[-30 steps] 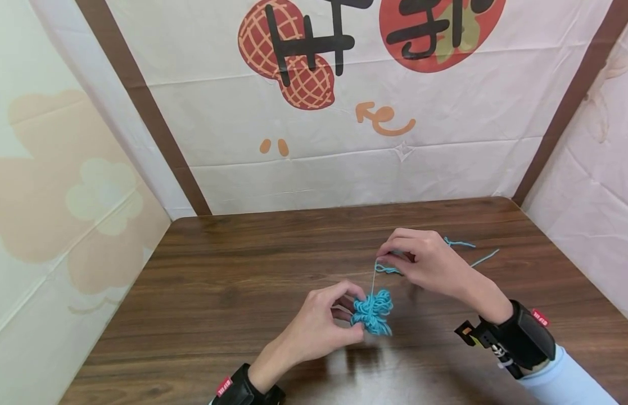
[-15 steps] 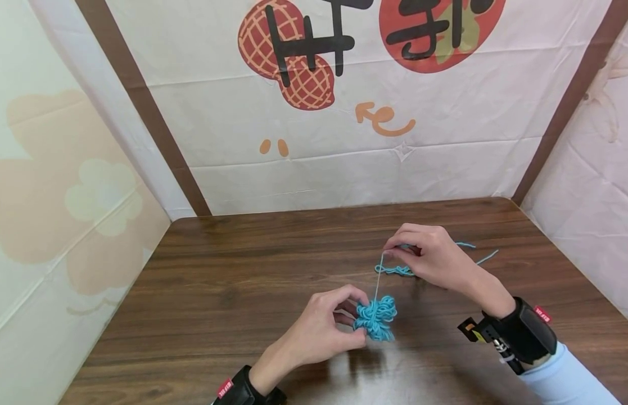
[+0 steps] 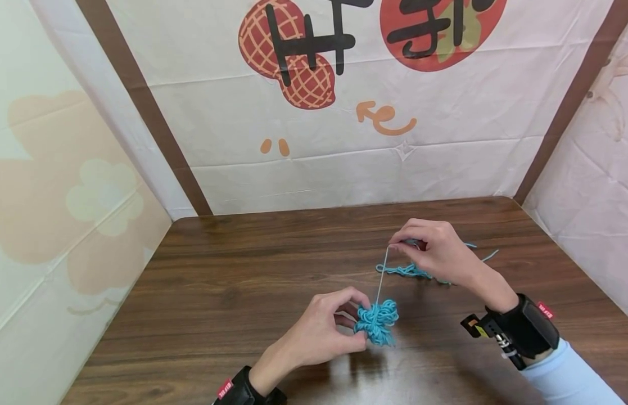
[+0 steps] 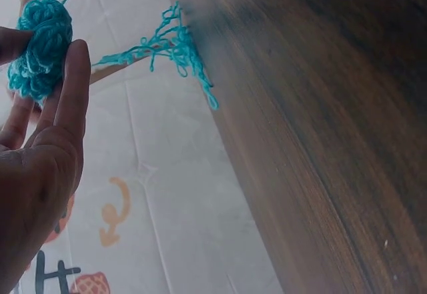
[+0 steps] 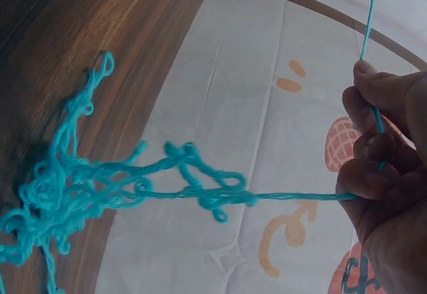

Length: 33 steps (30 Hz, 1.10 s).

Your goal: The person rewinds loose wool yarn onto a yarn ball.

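Observation:
A small bundle of turquoise yarn [image 3: 377, 323] is held between the thumb and fingers of my left hand [image 3: 326, 326], above the table. In the left wrist view the yarn bundle [image 4: 45, 44] shows many loose loops. My right hand [image 3: 437, 250] pinches a single strand [image 3: 382, 275] that runs up taut from the bundle. The right wrist view shows this strand [image 5: 369, 21] passing between thumb and forefinger of the right hand [image 5: 387, 147] and out past the lower fingers to a tangled length of yarn [image 5: 73, 187].
Behind the right hand, the tangle of yarn [image 3: 405, 270] lies on the brown wooden table [image 3: 217, 281]. Loose yarn ends [image 3: 491, 255] stick out to its right. A printed white cloth [image 3: 314, 180] hangs behind the table's far edge.
My right hand has moved up and to the right, away from the left, and the strand between them is longer. The bundle in my left hand has shifted slightly down and right.

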### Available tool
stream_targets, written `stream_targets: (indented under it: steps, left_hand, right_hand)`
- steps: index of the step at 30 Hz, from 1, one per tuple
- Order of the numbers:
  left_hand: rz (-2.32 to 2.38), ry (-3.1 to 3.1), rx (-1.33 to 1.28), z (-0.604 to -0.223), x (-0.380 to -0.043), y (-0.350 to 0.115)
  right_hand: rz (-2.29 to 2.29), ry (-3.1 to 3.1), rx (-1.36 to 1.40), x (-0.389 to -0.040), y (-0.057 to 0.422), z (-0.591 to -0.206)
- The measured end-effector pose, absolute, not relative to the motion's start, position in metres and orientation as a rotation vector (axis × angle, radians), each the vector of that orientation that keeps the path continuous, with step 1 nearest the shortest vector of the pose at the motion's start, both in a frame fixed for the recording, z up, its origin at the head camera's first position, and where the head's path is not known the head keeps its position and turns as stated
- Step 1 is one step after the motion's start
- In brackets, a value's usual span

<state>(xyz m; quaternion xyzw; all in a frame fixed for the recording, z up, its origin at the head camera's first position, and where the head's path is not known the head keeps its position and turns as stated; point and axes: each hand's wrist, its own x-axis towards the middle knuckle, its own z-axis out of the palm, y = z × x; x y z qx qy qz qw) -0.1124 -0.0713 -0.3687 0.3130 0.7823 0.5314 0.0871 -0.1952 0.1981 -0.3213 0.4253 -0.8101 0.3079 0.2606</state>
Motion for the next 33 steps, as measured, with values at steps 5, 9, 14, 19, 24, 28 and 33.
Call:
stream_targets:
  steps: [5,9,14,19,24,28,33]
  left_hand:
    - [1.742,2.185,0.884,-0.368,-0.116,-0.072]
    - [2.074,1.881,0.755,-0.367,-0.120,-0.075]
    - [2.381,1.561,0.433,-0.361,-0.125,-0.077]
    - [2.477,1.626,0.168,-0.360,-0.129,-0.075]
    - [2.408,1.970,0.087,-0.366,-0.130,-0.070]
    - [2.283,2.264,0.164,-0.369,-0.126,-0.067]
    - [2.084,2.468,0.344,-0.370,-0.120,-0.064]
  right_hand:
    - [0.820,-2.222,1.087,-0.197,0.206,-0.325]
    - [0.834,-2.325,1.101,-0.194,0.210,-0.328]
    - [0.810,-2.474,1.247,-0.179,0.203,-0.329]
    - [0.725,-2.550,1.371,-0.157,0.183,-0.325]
    - [0.638,-2.600,1.427,-0.134,0.164,-0.318]
    - [0.577,-2.561,1.454,-0.122,0.157,-0.312]
    - [0.543,-2.425,1.472,-0.117,0.153,-0.310]
